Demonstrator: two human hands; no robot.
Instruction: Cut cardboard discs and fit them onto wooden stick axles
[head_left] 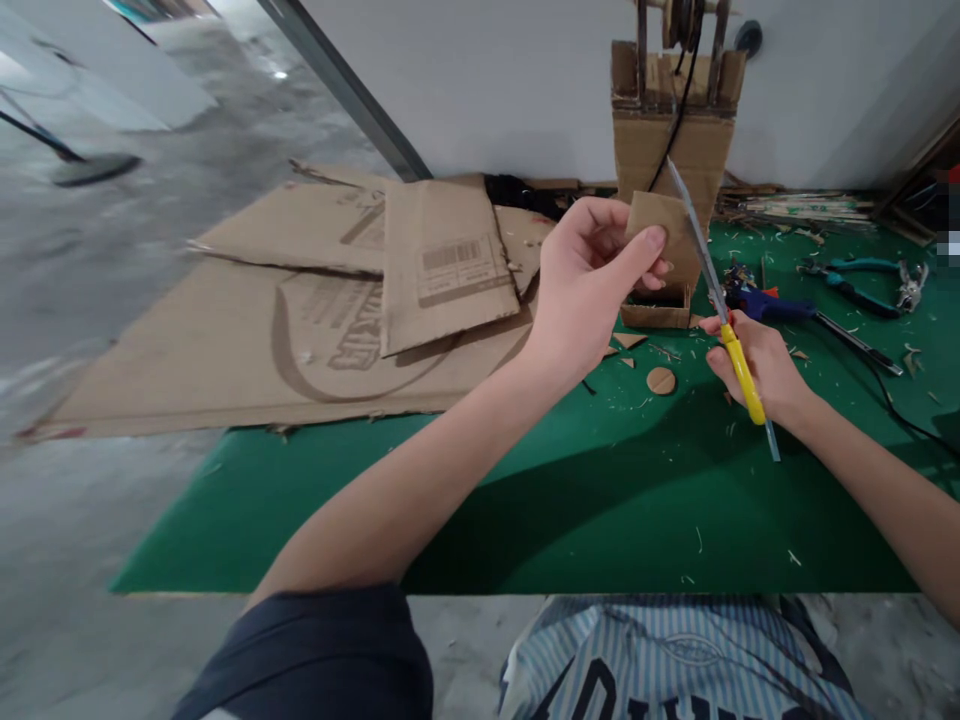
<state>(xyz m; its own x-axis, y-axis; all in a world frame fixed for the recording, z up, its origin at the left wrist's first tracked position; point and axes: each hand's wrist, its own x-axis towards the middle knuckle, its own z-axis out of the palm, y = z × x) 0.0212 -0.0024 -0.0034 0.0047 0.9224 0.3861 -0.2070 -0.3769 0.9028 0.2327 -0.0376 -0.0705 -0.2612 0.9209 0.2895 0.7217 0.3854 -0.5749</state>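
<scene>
My left hand (pixel 589 270) is closed on a small square piece of cardboard (pixel 652 212), pinched between thumb and fingers above the table. In my right hand (pixel 761 365) is a pair of scissors (pixel 739 365) with a yellow handle, its blades pointing up and away. The blades pass at the right edge of the cardboard piece; whether they touch it I cannot tell. A thin bluish strip (pixel 773 442) shows below the handle. Beneath the hands lies a round cardboard disc (pixel 661 381), near several small cardboard scraps (pixel 628 340).
Behind the hands stands a cardboard structure (pixel 675 150) with a spool and black cord on top. Large cardboard sheets (pixel 225 340) cover the left of the green table (pixel 337 510). A blue glue gun (pixel 780 306), pliers (pixel 870 285) and thin sticks (pixel 810 208) lie at right.
</scene>
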